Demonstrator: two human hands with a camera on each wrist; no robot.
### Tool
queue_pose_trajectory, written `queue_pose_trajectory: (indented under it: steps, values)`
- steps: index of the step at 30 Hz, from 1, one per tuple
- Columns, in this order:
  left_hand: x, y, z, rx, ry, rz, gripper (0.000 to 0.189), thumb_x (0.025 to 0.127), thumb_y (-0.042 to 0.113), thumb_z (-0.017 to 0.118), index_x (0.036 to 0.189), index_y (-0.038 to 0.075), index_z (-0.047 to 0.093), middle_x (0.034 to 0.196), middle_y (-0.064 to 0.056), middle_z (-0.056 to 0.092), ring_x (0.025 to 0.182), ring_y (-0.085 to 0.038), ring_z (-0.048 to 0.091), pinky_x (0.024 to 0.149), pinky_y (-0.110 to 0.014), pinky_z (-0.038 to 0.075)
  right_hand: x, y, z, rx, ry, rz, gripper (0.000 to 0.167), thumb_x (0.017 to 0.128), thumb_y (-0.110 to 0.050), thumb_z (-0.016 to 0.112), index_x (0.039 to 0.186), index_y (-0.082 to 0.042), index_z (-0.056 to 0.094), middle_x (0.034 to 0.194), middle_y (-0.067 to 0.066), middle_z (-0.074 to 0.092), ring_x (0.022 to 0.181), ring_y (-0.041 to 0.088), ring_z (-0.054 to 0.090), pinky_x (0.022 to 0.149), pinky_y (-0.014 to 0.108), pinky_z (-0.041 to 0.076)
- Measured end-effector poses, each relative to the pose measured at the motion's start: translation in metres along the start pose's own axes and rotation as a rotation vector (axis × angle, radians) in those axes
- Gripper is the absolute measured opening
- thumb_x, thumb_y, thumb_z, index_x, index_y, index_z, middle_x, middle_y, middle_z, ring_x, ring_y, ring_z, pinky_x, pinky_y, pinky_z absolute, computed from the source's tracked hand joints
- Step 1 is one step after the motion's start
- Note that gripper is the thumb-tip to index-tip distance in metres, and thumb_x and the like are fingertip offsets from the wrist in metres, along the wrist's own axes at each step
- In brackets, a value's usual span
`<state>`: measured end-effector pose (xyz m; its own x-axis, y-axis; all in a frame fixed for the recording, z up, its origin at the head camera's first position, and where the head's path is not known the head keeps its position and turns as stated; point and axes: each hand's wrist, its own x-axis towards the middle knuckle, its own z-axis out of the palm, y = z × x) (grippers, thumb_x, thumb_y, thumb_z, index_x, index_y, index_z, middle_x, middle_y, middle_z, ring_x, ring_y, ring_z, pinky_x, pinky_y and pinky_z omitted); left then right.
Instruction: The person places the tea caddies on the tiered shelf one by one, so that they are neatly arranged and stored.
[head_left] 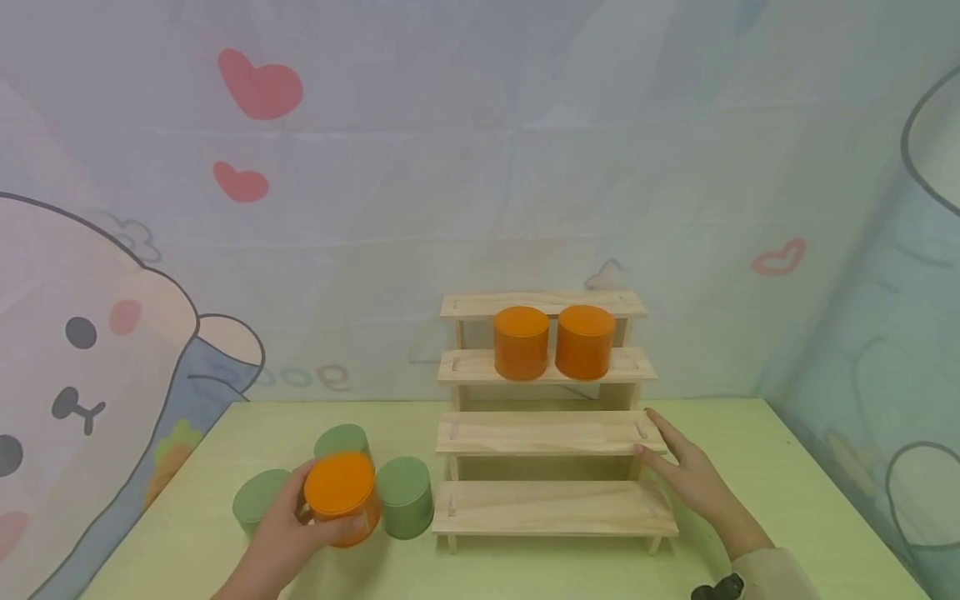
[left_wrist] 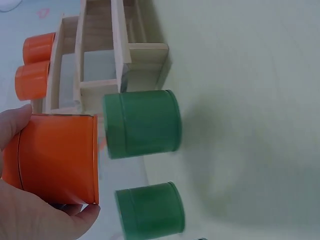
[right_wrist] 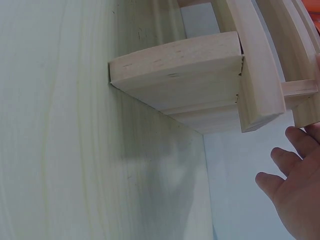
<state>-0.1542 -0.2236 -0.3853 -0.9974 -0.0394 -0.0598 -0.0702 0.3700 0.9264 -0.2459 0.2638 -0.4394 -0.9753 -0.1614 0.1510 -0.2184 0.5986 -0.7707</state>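
My left hand [head_left: 288, 521] holds an orange round canister [head_left: 341, 497] above the table, thumb on the near side and fingers round the far side. In the left wrist view, that orange canister [left_wrist: 57, 157] is clear of two green canisters [left_wrist: 142, 124]. Three green canisters [head_left: 406, 500] stand around my left hand in the head view, one partly hidden behind the orange one. At the right, my right hand [head_left: 693, 479] grips the end of a step on a wooden tiered rack [head_left: 551, 433], thumb at its front edge. My right fingers [right_wrist: 287, 162] show beside the rack.
Two orange canisters [head_left: 521, 343] sit side by side on the rack's second tier from the top. The rack stands on a pale yellow-green table [head_left: 600, 575]. Behind it hangs a printed cloth backdrop [head_left: 420, 200] with hearts and a bear.
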Motion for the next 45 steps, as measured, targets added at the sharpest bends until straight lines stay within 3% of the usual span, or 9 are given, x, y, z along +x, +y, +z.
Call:
queue_pose_trajectory:
  steps: [8, 14, 18, 20, 28, 45]
  values:
    - [0.003, 0.028, 0.007, 0.003, -0.027, 0.073, 0.079, 0.078, 0.015, 0.08, 0.143, 0.009, 0.034, 0.142, -0.012, 0.044, 0.134, -0.034, 0.038, 0.107, -0.063, 0.03, 0.0, 0.0, 0.0, -0.005, 0.0, -0.01, 0.072, 0.1, -0.038, 0.051, 0.155, -0.008, 0.016, 0.155, 0.028, 0.018, 0.137, 0.054, 0.02, 0.102, 0.072, 0.024]
    - [0.009, 0.043, 0.016, -0.034, -0.052, 0.102, 0.08, 0.076, 0.014, 0.082, 0.141, 0.014, 0.037, 0.139, -0.009, 0.048, 0.131, -0.031, 0.042, 0.103, -0.057, 0.039, -0.001, -0.001, 0.0, 0.012, 0.004, -0.014, 0.071, 0.1, -0.039, 0.05, 0.154, -0.008, 0.016, 0.156, 0.027, 0.017, 0.138, 0.054, 0.018, 0.103, 0.073, 0.022]
    - [0.014, 0.055, 0.025, -0.066, -0.087, 0.11, 0.082, 0.075, 0.014, 0.083, 0.142, 0.012, 0.035, 0.14, -0.009, 0.047, 0.132, -0.03, 0.041, 0.105, -0.056, 0.038, 0.0, -0.002, 0.0, 0.027, 0.011, -0.022, 0.071, 0.1, -0.038, 0.05, 0.154, -0.007, 0.017, 0.156, 0.027, 0.016, 0.139, 0.054, 0.017, 0.104, 0.072, 0.021]
    - [0.017, 0.061, 0.03, -0.081, -0.106, 0.124, 0.082, 0.075, 0.013, 0.083, 0.142, 0.011, 0.035, 0.139, -0.009, 0.047, 0.132, -0.029, 0.041, 0.108, -0.056, 0.034, 0.0, -0.002, 0.0, 0.034, 0.01, -0.024, 0.071, 0.1, -0.038, 0.05, 0.154, -0.007, 0.016, 0.156, 0.027, 0.016, 0.139, 0.054, 0.016, 0.104, 0.072, 0.021]
    - [0.027, 0.077, 0.057, -0.105, -0.143, 0.207, 0.078, 0.071, 0.011, 0.085, 0.136, 0.014, 0.044, 0.129, -0.005, 0.054, 0.122, -0.023, 0.048, 0.104, -0.047, 0.042, -0.001, -0.002, 0.002, 0.042, 0.011, -0.02, 0.071, 0.1, -0.038, 0.05, 0.154, -0.007, 0.016, 0.156, 0.027, 0.015, 0.139, 0.053, 0.016, 0.106, 0.07, 0.02]
    - [0.049, 0.099, 0.112, -0.18, -0.195, 0.298, 0.071, 0.072, 0.009, 0.084, 0.133, 0.014, 0.049, 0.124, -0.002, 0.058, 0.114, -0.023, 0.052, 0.102, -0.05, 0.041, -0.001, 0.0, 0.002, 0.037, 0.017, -0.018, 0.071, 0.1, -0.038, 0.05, 0.154, -0.007, 0.017, 0.156, 0.026, 0.016, 0.139, 0.053, 0.017, 0.105, 0.071, 0.021]
